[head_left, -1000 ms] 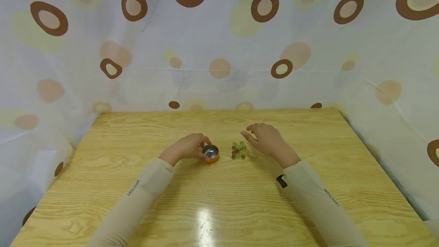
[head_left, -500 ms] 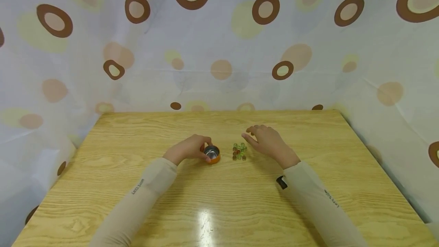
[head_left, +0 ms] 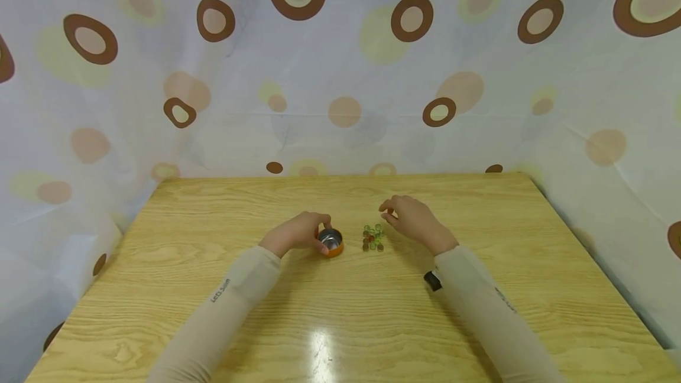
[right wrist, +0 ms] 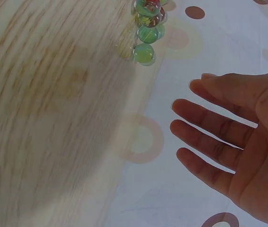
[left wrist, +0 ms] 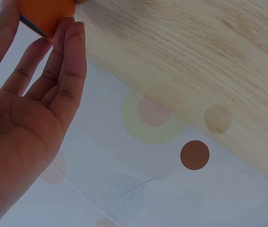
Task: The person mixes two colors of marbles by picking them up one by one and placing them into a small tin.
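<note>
A small round orange bowl (head_left: 333, 251) with a shiny metal inside stands on the wooden table. My left hand (head_left: 298, 231) grips its left side, thumb at the near rim and fingers at the far rim. In the left wrist view, the orange wall of the bowl (left wrist: 46, 14) shows between thumb and fingertips. Right of the bowl lies a tight cluster of glass marbles (head_left: 373, 238), green and reddish-brown. Above and to the right of them hovers my right hand (head_left: 417, 221), fingers loosely bent, holding nothing. The right wrist view shows a few marbles (right wrist: 148, 33) beyond its fingertips.
A wooden table (head_left: 340, 306) spreads under both arms. Behind it and at its sides hangs a white cloth (head_left: 308, 75) with brown and beige circles. A black band (head_left: 433, 281) is at the right wrist.
My right thumb and fingers have drawn slightly closer together. The left hand still holds the bowl beside the marbles. The head view has shifted slightly.
</note>
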A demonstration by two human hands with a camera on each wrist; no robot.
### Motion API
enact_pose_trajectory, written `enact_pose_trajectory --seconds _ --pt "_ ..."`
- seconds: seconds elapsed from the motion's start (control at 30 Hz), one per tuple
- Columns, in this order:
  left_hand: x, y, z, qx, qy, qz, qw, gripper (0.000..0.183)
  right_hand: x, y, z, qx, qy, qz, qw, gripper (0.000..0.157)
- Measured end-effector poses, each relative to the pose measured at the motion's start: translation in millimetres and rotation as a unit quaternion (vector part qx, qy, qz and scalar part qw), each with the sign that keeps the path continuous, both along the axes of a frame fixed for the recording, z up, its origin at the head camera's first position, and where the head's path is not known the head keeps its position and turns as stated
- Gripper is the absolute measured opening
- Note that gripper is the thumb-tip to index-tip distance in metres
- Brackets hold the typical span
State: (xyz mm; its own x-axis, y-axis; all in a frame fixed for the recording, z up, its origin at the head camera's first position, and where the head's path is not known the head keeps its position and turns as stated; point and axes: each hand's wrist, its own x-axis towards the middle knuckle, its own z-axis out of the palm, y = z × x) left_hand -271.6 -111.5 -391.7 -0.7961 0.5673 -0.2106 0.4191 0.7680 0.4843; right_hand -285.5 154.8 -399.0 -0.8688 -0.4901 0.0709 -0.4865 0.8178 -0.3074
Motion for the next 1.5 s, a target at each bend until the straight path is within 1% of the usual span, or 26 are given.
enact_pose_trajectory --seconds 0.17,0.33,0.53,0.87,1.07,1.27,1.5 --pt "-0.8 0 0.1 0.0 0.001 0.001 1.0 0.035 -3.0 -2 -2.0 -0.001 -0.012 0.001 1.0 0.021" --pt "-1.5 0 -0.7 -0.002 -0.002 0.003 1.0 0.035 -5.9 -4 -5.9 0.01 -0.025 -0.005 1.0 0.019" --pt "-2.7 1 -2.4 -0.014 -0.002 0.006 0.9999 0.036 -8.5 -7 -7.9 0.027 -0.022 0.0 0.999 0.015" --pt "-3.4 2 -2.9 -0.026 -0.001 0.005 0.9996 0.037 -11.8 -12 -10.7 0.046 -0.035 -0.008 0.998 0.011" --pt "-3.0 2 -2.8 -0.024 0.001 0.006 0.9997 0.036 -12.8 -16 -10.3 0.052 -0.04 -0.013 0.998 0.009" --pt "-3.7 2 -3.5 -0.021 -0.004 0.008 0.9997 0.036 -14.9 -16 -11.0 0.057 -0.032 -0.02 0.998 0.008" --pt "-1.2 2 0.0 -0.015 -0.011 0.012 0.9998 0.037 -19.1 -17 -13.4 0.062 -0.037 -0.022 0.997 0.008"
